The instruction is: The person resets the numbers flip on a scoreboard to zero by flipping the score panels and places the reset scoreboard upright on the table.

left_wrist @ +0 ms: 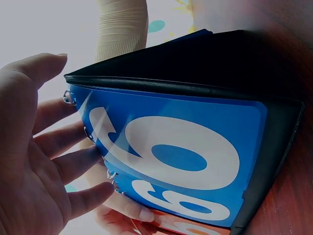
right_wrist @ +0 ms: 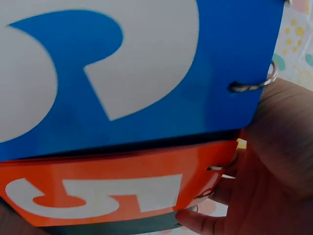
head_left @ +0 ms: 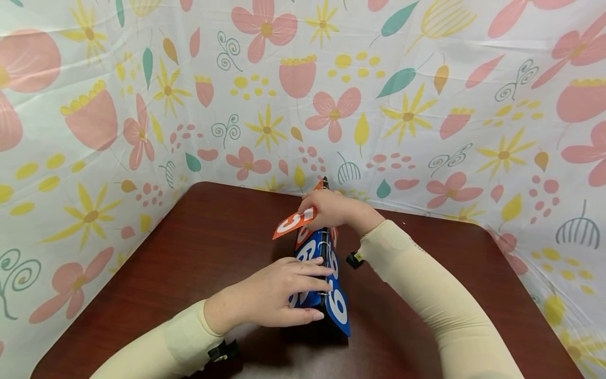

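A tabletop flip scoreboard with a black stand (left_wrist: 281,132) stands like a tent on the table, its ridge pointing away from me. Blue number cards (head_left: 337,308) hang from metal rings on the near part, orange ones farther off. My left hand (head_left: 276,295) lies across the ridge at the near end, fingers spread and fairly straight over the rings. At the far end my right hand (head_left: 331,210) pinches a raised orange number card (head_left: 288,225) that tilts out to the left. In the right wrist view, fingers (right_wrist: 198,221) show beside the ring edge of the orange cards.
The dark red-brown table (head_left: 189,252) extends around the scoreboard on both sides. A flower-patterned cloth (head_left: 293,121) hangs behind and to the sides of it. Small black devices (head_left: 354,260) are strapped at both wrists over pale sleeves.
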Demonstrator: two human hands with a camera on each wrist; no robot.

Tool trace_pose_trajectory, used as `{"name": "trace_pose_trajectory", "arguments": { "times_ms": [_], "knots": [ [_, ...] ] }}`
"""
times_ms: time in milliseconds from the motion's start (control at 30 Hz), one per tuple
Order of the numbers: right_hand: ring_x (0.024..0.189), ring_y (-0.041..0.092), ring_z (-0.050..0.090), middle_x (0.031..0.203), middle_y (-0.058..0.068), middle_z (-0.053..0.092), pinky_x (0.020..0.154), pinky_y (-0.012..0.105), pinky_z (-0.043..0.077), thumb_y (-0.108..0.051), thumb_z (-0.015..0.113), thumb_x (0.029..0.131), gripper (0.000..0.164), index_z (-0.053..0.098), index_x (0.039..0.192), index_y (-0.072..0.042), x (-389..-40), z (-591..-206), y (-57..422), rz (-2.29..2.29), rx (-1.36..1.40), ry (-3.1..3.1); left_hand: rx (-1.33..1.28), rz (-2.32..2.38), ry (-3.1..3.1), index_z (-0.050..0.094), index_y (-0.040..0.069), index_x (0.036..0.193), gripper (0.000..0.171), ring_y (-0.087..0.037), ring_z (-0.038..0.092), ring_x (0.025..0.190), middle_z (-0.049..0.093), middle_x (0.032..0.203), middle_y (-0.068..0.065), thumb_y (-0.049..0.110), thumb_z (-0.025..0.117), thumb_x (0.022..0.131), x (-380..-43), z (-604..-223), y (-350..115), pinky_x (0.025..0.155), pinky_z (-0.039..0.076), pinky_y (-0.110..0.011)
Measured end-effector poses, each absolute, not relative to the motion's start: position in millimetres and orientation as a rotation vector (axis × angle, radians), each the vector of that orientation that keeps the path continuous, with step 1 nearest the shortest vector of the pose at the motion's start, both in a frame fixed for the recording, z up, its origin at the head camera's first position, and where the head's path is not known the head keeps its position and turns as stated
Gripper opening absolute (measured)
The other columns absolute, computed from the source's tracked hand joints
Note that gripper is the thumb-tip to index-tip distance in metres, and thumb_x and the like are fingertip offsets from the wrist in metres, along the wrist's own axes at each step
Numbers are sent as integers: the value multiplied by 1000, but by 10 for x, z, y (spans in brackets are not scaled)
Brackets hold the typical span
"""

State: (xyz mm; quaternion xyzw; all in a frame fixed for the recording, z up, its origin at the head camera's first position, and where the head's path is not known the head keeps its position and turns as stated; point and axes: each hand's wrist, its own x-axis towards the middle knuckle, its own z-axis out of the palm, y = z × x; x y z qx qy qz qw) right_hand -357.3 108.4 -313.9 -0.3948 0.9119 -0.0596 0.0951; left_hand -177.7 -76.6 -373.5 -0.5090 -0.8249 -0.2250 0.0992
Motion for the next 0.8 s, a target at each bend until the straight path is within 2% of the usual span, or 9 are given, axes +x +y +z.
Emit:
{"name": "trace_pose_trajectory", "arguments": {
  "times_ms": [67,133,233,300,433,533,667,733,800],
  "knots": [
    [120,25,62,134,1,67,91,47,50,-38,82,82,35,78,113,-23,-3594,-3156,1098,-216,-1181,2703,-1505,-660,-2438,69,24,135,44,-19,42,152,56,153,7,50,62,100,-1777,-3734,-765,118,42,-46],
    [99,21,65,118,-3,72,78,39,52,-45,86,79,30,78,101,-25,-3605,-3166,1109,-226,-1181,2702,-1508,-650,-2438,68,24,135,44,-19,42,152,56,153,7,50,61,101,-1777,-3736,-764,118,42,-47],
    [77,17,62,96,-7,72,62,32,48,-54,87,76,29,77,87,-29,-3607,-3161,1113,-209,-1161,2696,-1510,-650,-2439,68,24,135,44,-19,42,152,55,153,7,50,60,101,-1773,-3732,-760,119,42,-48],
    [69,17,60,88,-7,71,56,31,46,-54,86,77,27,76,81,-31,-3606,-3157,1114,-200,-1149,2690,-1511,-640,-2434,68,24,135,45,-20,42,152,55,153,7,51,60,101,-1771,-3730,-756,118,42,-47],
    [77,15,65,96,-8,74,56,27,47,-58,83,79,28,76,73,-31,-3602,-3170,1119,-210,-1156,2697,-1513,-645,-2446,68,24,136,45,-19,42,152,55,154,7,51,59,101,-1772,-3729,-751,118,42,-48],
    [69,16,64,84,-3,73,51,24,43,-63,78,82,40,72,66,-27,-3599,-3208,1136,-243,-1206,2710,-1516,-655,-2465,67,24,136,44,-19,41,153,54,154,8,51,58,102,-1775,-3728,-750,118,42,-51],
    [54,18,52,64,1,62,48,26,36,-63,66,92,53,68,58,-22,-3587,-3284,1163,-324,-1319,2714,-1517,-657,-2465,68,23,135,44,-19,42,152,55,154,7,51,58,102,-1777,-3732,-749,117,42,-52],
    [62,15,57,76,-2,70,54,29,45,-58,63,97,52,73,62,-22,-3565,-3315,1174,-388,-1364,2717,-1514,-653,-2464,68,23,135,44,-20,42,152,56,153,6,50,58,102,-1775,-3736,-753,117,42,-52],
    [82,15,67,99,-2,77,70,33,56,-54,61,100,45,81,76,-21,-3532,-3343,1194,-476,-1373,2704,-1511,-659,-2467,69,23,135,44,-19,42,152,56,153,6,51,58,102,-1772,-3736,-755,118,42,-52]
  ]
}}
